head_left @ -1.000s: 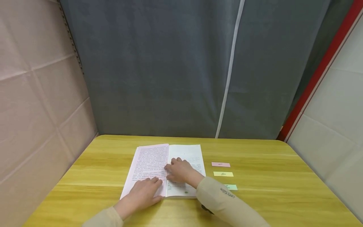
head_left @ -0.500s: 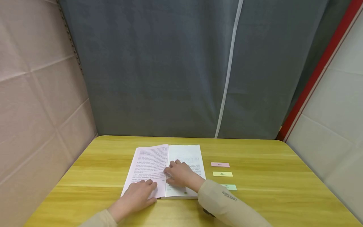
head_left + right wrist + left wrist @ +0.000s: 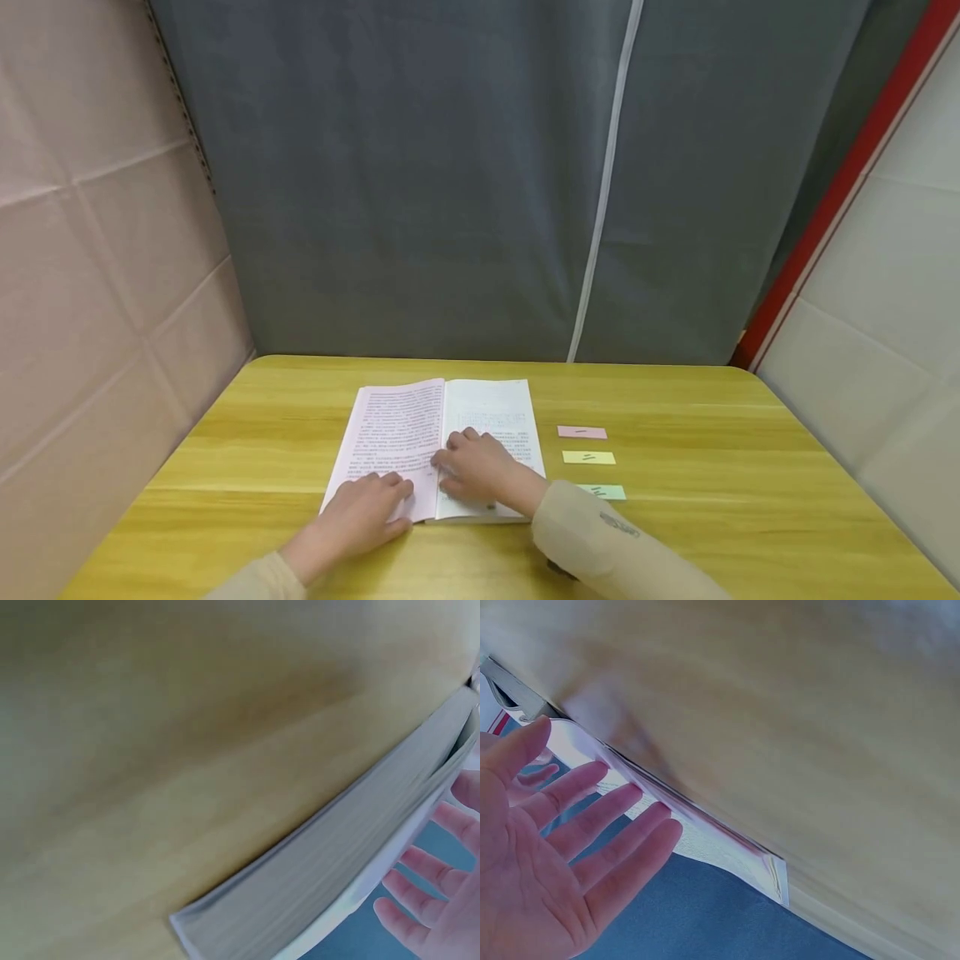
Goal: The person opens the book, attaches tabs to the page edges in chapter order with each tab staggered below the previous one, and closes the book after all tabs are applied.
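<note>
An open book [image 3: 487, 402] lies on the wooden table, its left page pinkish and its right page white, both printed with text. My left hand [image 3: 363, 510] rests on the lower part of the left page, fingers spread and nearly straight, as the left wrist view also shows. On the right page beside the spine, my right hand [image 3: 480, 468] touches the paper with its fingertips. In the right wrist view its fingers [image 3: 420, 896] look extended along the thick stack of pages [image 3: 315, 877]. Neither hand grips anything.
Right of the book lie three paper strips in a column: a pink strip [image 3: 582, 432], a yellow strip [image 3: 588, 457] and a green strip [image 3: 609, 492] partly behind the right sleeve [image 3: 615, 537]. A grey curtain [image 3: 420, 208] hangs behind the table [image 3: 712, 467].
My left hand has slid slightly left and down on the left page. The right hand has stayed near the spine, shifting only a little. The strips have not moved.
</note>
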`<action>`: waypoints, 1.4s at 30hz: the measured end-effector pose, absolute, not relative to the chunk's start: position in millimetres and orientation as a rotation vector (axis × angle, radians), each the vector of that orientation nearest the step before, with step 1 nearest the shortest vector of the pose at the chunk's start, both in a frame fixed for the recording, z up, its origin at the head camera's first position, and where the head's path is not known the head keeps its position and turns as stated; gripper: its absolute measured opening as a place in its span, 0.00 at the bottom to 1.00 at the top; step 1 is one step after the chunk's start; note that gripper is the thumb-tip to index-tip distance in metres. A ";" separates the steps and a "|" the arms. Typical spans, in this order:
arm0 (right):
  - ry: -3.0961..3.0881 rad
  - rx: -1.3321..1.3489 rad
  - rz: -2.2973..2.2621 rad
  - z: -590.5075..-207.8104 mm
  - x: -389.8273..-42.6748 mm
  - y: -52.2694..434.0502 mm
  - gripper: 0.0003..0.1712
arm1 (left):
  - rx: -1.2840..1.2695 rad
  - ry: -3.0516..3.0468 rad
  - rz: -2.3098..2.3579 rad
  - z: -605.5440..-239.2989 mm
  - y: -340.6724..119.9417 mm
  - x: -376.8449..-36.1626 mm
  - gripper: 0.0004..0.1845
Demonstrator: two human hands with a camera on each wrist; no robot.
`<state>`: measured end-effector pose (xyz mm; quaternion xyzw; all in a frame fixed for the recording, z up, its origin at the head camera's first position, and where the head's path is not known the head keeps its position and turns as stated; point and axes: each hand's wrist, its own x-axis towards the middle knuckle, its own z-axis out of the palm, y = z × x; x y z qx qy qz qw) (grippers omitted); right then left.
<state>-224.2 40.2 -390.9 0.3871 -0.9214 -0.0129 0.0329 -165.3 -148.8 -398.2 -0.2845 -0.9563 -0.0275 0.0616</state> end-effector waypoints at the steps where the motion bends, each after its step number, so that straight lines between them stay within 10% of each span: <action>1: -2.837 1.198 -0.043 -390.4 -222.2 40.8 0.19 | -0.861 -2.890 -0.081 -398.2 -148.6 -165.3 0.15; 42: -2.677 1.399 -0.022 -398.8 -190.6 59.1 0.24 | -0.875 -2.861 -0.107 -400.3 -149.4 -162.6 0.14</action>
